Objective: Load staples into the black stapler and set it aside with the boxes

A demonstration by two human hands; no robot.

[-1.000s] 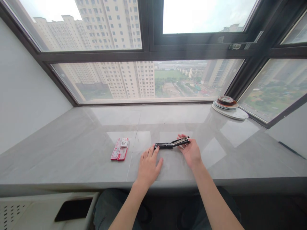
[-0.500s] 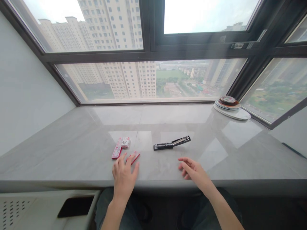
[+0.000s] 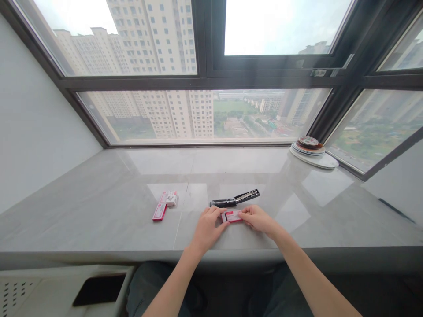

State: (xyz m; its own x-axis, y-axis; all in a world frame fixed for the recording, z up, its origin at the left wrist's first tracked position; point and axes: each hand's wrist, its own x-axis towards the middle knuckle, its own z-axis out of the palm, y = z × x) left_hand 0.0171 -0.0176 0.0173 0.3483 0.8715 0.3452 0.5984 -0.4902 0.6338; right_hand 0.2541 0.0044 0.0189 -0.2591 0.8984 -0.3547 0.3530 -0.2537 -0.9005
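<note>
Between my two hands is a small flat red-and-white box (image 3: 232, 215), low over the counter in front of the stapler. My left hand (image 3: 210, 224) grips its left end between thumb and fingers. At the right end, my right hand (image 3: 257, 218) pinches it with thumb and forefinger. Just behind them lies a black stapler (image 3: 224, 203), opened out, its upper arm angled up to the right. Off to the left, a flat red-and-white box (image 3: 160, 212) rests against a small white box (image 3: 172, 198), with another pink-and-white box (image 3: 164, 196) behind.
A stack of plates (image 3: 309, 149) stands in the far right corner by the window. The grey stone counter (image 3: 99, 207) ends at a front edge near my legs. A white plastic item (image 3: 39, 290) with a dark phone-like rectangle (image 3: 99, 289) is below at the left.
My left hand has carried the flat red-and-white box rightward to in front of the stapler. My right hand has moved slightly left and up and now holds its other end.
</note>
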